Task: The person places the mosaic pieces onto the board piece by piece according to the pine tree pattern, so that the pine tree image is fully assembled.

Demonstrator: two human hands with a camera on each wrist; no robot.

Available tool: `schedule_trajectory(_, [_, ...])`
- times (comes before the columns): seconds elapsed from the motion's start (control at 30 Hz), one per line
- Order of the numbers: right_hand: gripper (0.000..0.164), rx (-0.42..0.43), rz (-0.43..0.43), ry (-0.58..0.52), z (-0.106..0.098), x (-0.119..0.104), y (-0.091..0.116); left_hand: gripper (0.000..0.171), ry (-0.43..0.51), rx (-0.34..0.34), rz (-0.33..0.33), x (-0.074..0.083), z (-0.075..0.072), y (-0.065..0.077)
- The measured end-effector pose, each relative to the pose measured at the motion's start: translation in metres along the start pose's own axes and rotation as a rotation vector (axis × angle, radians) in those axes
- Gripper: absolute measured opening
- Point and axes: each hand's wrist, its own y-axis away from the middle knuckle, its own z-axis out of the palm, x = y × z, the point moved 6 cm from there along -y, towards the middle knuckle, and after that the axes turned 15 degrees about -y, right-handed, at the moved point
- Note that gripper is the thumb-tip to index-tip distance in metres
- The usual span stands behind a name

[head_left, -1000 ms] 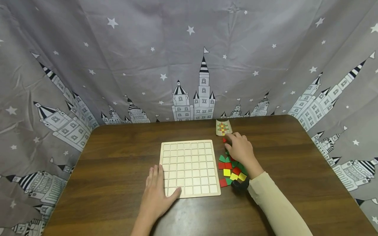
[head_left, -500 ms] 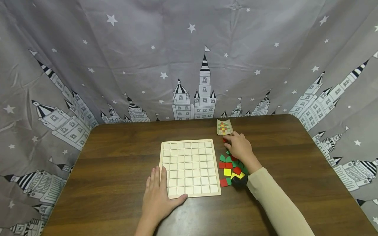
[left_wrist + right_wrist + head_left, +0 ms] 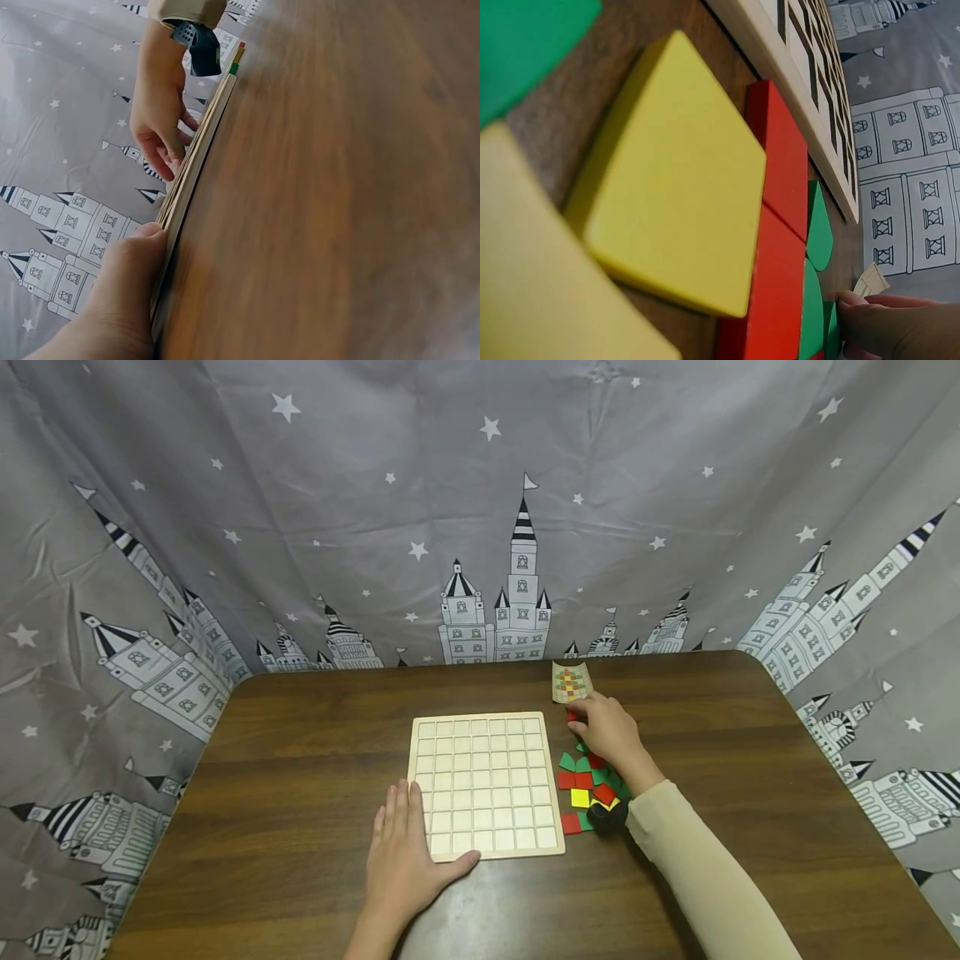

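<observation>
The wooden board (image 3: 480,785) on the desk (image 3: 300,752) is touched at its near-left corner by the left hand (image 3: 405,864), fingers straight, thumb spread wide. The right hand (image 3: 611,732) is arched over a red tile (image 3: 572,715) beside the patterned card (image 3: 570,680); whether the tile is pinched cannot be told.

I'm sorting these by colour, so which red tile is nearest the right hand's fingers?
The flat red tile partly hidden between the fingers of the right hand, nearest the pale patterned card; the other red tiles lie farther from that card.
</observation>
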Motion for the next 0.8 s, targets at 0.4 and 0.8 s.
schedule_trajectory(0.4, [0.026, -0.024, 0.03, 0.001, 0.0007, 0.0035, -0.0013, 0.137, -0.005, 0.014, 0.005, 0.0047, 0.0006, -0.0063])
schedule_trajectory(0.8, [0.021, -0.053, 0.062, -0.053, 0.0004, 0.0069, -0.0025, 0.138, 0.005, -0.007, 0.0, 0.0061, 0.0005, -0.0073])
